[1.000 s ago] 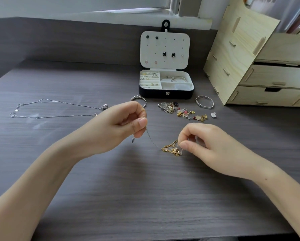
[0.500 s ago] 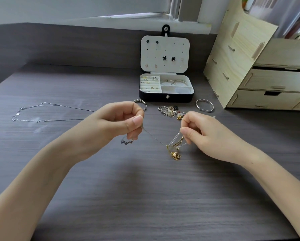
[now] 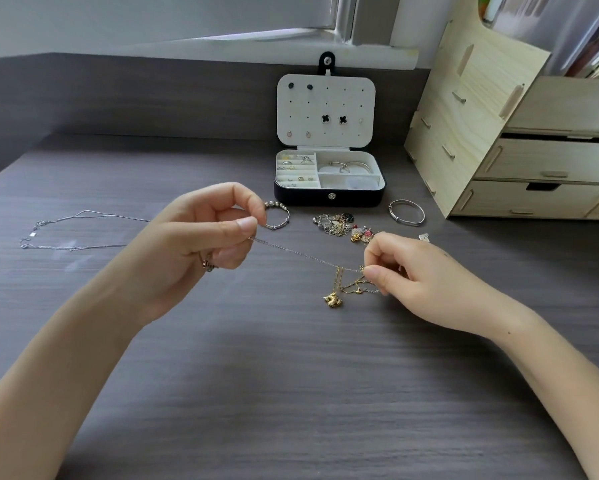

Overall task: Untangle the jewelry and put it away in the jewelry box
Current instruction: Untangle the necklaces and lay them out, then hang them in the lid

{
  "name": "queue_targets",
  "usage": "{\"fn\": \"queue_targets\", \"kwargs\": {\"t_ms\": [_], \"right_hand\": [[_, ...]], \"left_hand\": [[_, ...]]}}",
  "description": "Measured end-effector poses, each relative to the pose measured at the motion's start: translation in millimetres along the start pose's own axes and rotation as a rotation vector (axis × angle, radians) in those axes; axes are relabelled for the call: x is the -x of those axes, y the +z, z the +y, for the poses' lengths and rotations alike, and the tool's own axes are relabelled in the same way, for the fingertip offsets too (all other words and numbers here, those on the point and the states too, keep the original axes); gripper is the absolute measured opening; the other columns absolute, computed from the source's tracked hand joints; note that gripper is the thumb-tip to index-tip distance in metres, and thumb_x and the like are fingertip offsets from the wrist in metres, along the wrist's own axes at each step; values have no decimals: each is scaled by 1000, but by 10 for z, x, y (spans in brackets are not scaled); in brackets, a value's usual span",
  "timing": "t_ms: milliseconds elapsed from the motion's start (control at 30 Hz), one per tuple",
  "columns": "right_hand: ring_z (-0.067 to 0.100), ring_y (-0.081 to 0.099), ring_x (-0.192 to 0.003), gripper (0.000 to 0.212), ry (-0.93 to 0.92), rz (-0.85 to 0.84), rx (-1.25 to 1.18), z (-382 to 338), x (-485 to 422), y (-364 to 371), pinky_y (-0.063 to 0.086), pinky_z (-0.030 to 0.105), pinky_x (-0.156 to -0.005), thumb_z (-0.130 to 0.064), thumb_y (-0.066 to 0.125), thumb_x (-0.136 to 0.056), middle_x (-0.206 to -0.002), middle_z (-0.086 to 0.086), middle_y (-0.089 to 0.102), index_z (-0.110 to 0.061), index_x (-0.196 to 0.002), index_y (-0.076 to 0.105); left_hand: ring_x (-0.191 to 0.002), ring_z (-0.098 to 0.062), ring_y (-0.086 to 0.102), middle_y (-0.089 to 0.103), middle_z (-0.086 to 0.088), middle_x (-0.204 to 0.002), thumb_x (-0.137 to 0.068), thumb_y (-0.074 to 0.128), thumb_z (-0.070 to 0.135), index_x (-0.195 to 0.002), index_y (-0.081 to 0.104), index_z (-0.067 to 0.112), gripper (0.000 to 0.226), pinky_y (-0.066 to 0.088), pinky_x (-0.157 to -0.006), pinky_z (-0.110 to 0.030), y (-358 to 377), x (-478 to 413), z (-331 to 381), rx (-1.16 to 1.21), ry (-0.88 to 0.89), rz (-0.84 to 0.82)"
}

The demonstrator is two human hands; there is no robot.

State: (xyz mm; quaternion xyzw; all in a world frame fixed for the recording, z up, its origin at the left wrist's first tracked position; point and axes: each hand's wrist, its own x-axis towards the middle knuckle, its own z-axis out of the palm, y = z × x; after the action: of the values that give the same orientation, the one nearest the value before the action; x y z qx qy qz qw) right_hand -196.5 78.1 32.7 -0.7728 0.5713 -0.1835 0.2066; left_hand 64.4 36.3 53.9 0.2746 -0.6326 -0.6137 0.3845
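Note:
A thin silver chain (image 3: 301, 255) is stretched taut between my two hands above the table. My left hand (image 3: 201, 244) pinches its left end between thumb and forefinger. My right hand (image 3: 405, 271) pinches the other end together with a tangled gold chain (image 3: 351, 284), whose gold pendant (image 3: 332, 301) hangs just above the table. The open jewelry box (image 3: 329, 197), black outside and white inside, stands behind my hands with rings and a bangle in its compartments. A tangled pile of jewelry (image 3: 338, 223) lies in front of the box.
A long silver necklace (image 3: 66, 230) is laid out at the left. A beaded bracelet (image 3: 279, 213) and a silver bangle (image 3: 406, 212) lie on either side of the pile. A wooden drawer organiser (image 3: 520, 133) stands at the right. A grey ledge runs along the back.
Both hands have risen and drawn apart, pulling the silver chain taut. The gold tangle has lifted off the table and now hangs from my right hand.

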Motion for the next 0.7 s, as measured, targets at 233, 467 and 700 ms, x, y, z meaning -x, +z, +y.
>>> {"fn": "queue_targets", "kwargs": {"t_ms": [233,467,700], "right_hand": [[7,48,-61,18,-26,-119,-32,27,61,-59,35,19,-60,-23,61,-88,-66,-12,55,-32,-74,53],[5,53,-65,9,-88,-195,22,-47,101,-95,38,13,-59,-27,66,-84,-68,-14,62,-29,-75,67],[1,61,-55,9,-52,-31,6,-72,13,-109,38,7,-57,-23,65,-86,-58,-9,67,-26,-86,74]], "left_hand": [[-49,-12,23,35,4,-53,-71,59,8,-70,63,18,11,18,-50,-24,32,-17,0,-112,-36,73],[-46,-7,30,40,8,-50,-60,64,26,-70,63,19,12,23,-47,-17,18,9,5,-201,-73,-65],[-48,-8,31,40,6,-51,-59,63,27,-69,63,20,12,27,-46,-14,35,21,16,-201,-60,-90]]}}
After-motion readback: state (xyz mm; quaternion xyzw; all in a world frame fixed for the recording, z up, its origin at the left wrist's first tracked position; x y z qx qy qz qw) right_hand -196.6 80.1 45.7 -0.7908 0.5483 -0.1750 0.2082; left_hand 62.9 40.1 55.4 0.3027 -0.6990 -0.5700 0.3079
